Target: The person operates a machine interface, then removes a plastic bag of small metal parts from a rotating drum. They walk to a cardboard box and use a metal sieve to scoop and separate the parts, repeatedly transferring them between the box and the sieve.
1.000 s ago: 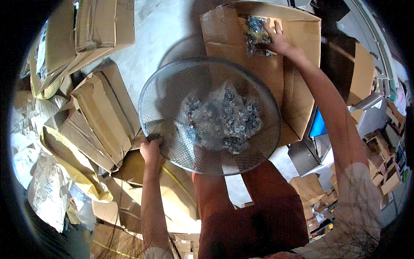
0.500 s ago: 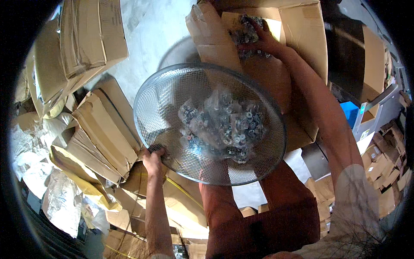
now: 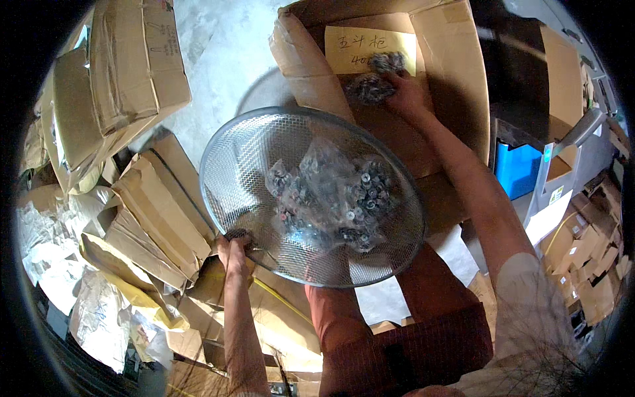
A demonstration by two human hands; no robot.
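My left hand (image 3: 233, 250) is closed on the left rim of a round metal mesh basket (image 3: 246, 149). Inside the basket lies a pile of clear plastic bags of small metal fittings (image 3: 327, 198). My right hand (image 3: 409, 96) reaches into an open cardboard box (image 3: 456, 73) beyond the basket, its fingers closed round small clear bags of dark metal fittings (image 3: 370, 88). One bag shows at the fingertips and another below it; part of the fingers is hidden. Behind them in the box is a yellow sheet (image 3: 340, 49) with handwriting.
Worn cardboard boxes (image 3: 162, 205) stand left of the basket, with white plastic sacks (image 3: 99, 311) beside them. A taller carton (image 3: 126, 73) is at upper left. On the right are a blue bin (image 3: 518, 171) and stacked flat cardboard (image 3: 582, 258).
My right hand has moved lower in the box with the bags, uncovering more of the yellow sheet. The basket, still in my left hand, has shifted slightly left in view.
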